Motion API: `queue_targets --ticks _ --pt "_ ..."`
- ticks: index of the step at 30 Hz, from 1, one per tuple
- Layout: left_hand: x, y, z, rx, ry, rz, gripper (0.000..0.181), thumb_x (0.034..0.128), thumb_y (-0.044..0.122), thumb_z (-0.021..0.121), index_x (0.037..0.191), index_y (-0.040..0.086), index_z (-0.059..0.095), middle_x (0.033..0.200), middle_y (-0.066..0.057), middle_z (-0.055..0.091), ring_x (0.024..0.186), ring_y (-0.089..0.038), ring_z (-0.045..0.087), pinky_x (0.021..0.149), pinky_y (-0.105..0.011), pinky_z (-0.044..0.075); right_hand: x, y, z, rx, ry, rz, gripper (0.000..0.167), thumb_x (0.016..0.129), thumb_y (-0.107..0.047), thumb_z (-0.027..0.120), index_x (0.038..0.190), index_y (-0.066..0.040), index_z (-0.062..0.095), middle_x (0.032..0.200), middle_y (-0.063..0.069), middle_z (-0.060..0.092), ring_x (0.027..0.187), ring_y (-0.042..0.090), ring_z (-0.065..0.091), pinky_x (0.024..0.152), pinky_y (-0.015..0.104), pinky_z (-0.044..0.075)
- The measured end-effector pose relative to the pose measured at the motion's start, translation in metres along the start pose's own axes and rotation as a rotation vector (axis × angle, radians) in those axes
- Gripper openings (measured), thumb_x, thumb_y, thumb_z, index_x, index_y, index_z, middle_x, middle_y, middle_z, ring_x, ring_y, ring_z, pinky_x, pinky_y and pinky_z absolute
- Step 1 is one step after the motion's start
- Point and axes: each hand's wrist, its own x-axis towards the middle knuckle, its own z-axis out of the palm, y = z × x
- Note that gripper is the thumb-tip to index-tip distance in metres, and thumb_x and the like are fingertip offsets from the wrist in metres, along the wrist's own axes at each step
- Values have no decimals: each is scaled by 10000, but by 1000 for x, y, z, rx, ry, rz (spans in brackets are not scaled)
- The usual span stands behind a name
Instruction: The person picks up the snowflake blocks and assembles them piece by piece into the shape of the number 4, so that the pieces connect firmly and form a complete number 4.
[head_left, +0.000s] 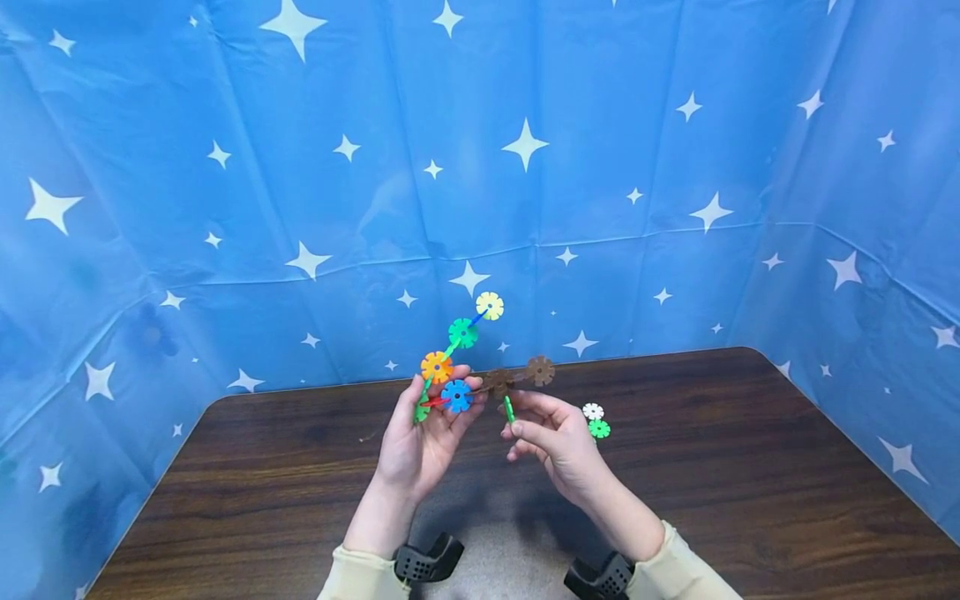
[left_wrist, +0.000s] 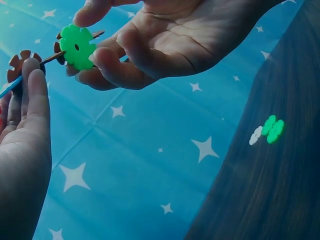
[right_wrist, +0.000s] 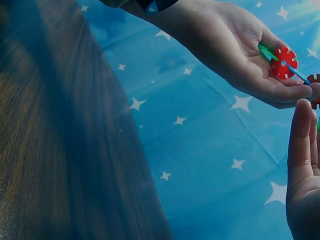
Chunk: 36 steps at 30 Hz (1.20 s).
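Note:
A chain of notched plastic snowflake discs is raised above the table. My left hand [head_left: 420, 442] grips it at its bent left part, near an orange disc [head_left: 437, 367], a blue disc [head_left: 457, 397] and a red disc [right_wrist: 283, 63]. One branch rises to a teal disc [head_left: 462, 333] and a pale yellow disc [head_left: 490, 306]. Brown discs [head_left: 540, 371] stretch off to the right. My right hand [head_left: 566, 437] has thumb and fingertips about a green disc [left_wrist: 78, 48], which stands edge-on to the head view against a brown piece.
A loose white disc [head_left: 593, 412] and a green disc [head_left: 599, 428] lie side by side on the dark wooden table [head_left: 712, 483], right of my right hand. A blue star-patterned cloth [head_left: 600, 183] hangs behind the table. Each wrist wears a black strap [head_left: 431, 560].

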Motion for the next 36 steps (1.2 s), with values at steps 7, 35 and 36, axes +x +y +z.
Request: queue_targets --ticks 7,35,36 --pt "-1 0 -1 -6 0 6 526 1082 347 210 1278 11 565 1216 -123 602 1158 -235 581 1027 -349 415 0 0 2 -27 1 -2 387 879 31 618 1258 88 562 971 72 646 800 146 653 632 294 564" --pt "-1 1 -1 90 32 -69 360 1083 277 256 1309 91 466 1198 -79 607 1117 -188 605 1001 -364 438 -3 -6 4 -127 26 -35 455 842 103 586 1260 221 450 824 54 680 726 142 664 646 316 575" --pt "-1 2 -1 88 29 -68 360 1083 275 256 1305 89 469 1196 -79 609 1117 -189 605 1001 -365 438 -3 -6 4 -124 31 -29 474 843 107 586 1288 187 446 854 55 673 729 148 664 644 319 575"
